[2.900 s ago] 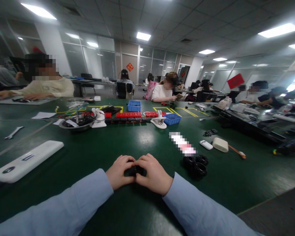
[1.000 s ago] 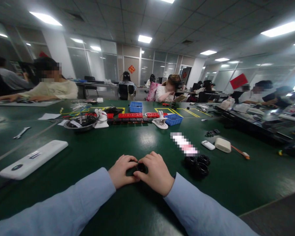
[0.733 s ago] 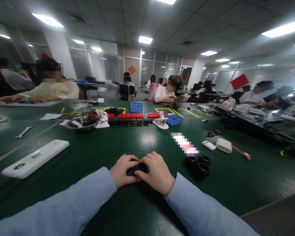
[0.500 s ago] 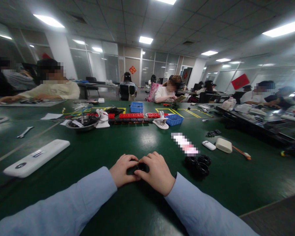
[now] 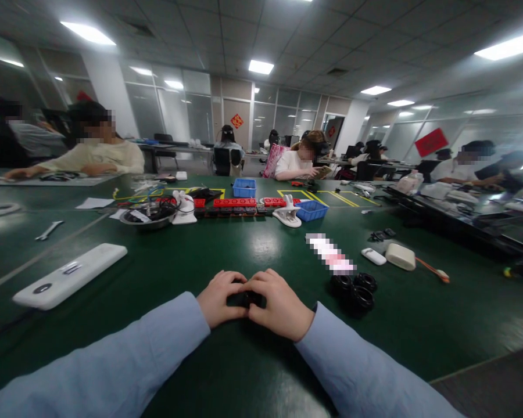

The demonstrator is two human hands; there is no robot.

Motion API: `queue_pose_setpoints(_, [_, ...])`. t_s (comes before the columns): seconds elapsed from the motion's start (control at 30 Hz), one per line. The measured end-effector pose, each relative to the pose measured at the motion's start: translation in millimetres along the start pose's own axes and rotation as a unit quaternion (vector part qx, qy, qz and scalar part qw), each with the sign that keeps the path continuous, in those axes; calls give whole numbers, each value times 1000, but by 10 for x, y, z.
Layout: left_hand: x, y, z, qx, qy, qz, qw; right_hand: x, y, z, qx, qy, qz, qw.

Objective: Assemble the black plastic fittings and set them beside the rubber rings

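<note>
My left hand [image 5: 217, 299] and my right hand [image 5: 281, 305] meet at the centre of the green table, with fingertips and thumbs curled together. Between them is a small black ring-shaped part [image 5: 254, 298], mostly covered by my fingers. Both hands close around it, low over the tabletop. Several black rings [image 5: 361, 305] of similar look lie in a cluster to the right of my right hand. Just beyond that cluster lies a flat, bright, blurred-out object [image 5: 331, 253].
A long white device [image 5: 81, 273] and a wrench [image 5: 49, 230] lie left. Ahead are a metal bowl [image 5: 150, 223] of cables, white clamps [image 5: 288, 213], red strips [image 5: 234, 202] and blue baskets [image 5: 312, 211]. A cream case [image 5: 400, 256] sits right. Other people work beyond the table.
My fingers have shifted slightly around the black ring, and my right hand now covers more of it. The whole view has moved a little.
</note>
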State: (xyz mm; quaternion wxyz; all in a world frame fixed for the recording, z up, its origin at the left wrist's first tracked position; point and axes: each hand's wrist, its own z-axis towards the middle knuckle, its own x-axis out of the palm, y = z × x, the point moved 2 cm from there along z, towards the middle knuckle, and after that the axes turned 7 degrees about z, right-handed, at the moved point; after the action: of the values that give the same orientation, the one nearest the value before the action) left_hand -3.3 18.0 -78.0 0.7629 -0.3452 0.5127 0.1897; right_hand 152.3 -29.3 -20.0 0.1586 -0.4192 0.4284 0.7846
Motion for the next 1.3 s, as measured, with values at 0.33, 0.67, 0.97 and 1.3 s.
queue_pose_setpoints(0.33, [-37,-10,0,-3,-3,-7,1000,91,-21,32,-29,-12,35,999])
queue_pose_setpoints(0.67, [11,10,1,6,-23,8,1000,111,-44,33,-32,-17,33,999])
queue_pose_setpoints(0.97, [29,32,-9,-8,-13,4,1000,-40,-33,-1,15,-124,57,990])
queue_pose_setpoints(1.3, [20,27,-17,-10,-3,-5,1000,-121,4,-4,55,-89,-40,994])
